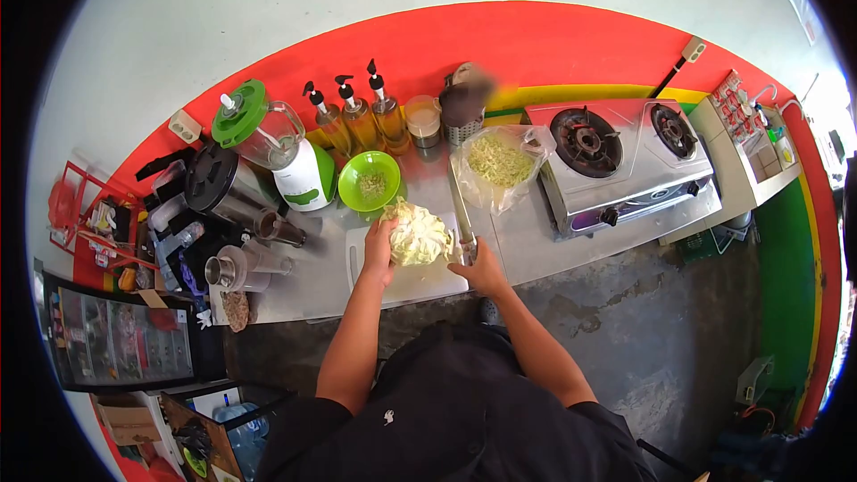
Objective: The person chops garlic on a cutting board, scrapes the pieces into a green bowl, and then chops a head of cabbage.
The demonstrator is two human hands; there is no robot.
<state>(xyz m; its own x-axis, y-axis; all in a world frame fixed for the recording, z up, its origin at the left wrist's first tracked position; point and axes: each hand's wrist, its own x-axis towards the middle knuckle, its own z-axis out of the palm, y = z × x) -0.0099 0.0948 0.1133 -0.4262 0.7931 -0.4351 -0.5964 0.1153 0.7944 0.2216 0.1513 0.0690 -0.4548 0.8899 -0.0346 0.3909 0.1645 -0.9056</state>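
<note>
**A:** Where is the cabbage point(420, 234)?

**B:** On the white cutting board point(406, 284), toward its far edge. It's a pale, leafy head, and the board lies flat on the grey table point(536, 250), right in front of the person.

**A:** And the hands?

**B:** The left hand point(378, 253) is at the near left of the board. Its grip is cupped around the cabbage's left side, fingers pressed onto the leaves. The right hand point(483, 273) is at the board's right edge, its grip clenched on the handle of a knife point(462, 214).

**A:** How does the blade lie?

**B:** It points away from the person, along the board's right side and touching the right flank of the cabbage. I can't tell how deep it sits in the leaves.

**A:** What else is around the board?

**B:** Just behind it is a green bowl point(369, 180) with a little pale shredded stuff inside. Behind and to the right is an open plastic bag point(500, 163) full of shredded greens. Further right of the board is a two-burner stove point(625, 156). Behind and to the left is a blender point(277, 147) with a green lid and base, and three pump bottles point(359, 120) line the wall behind the bowl.
</note>
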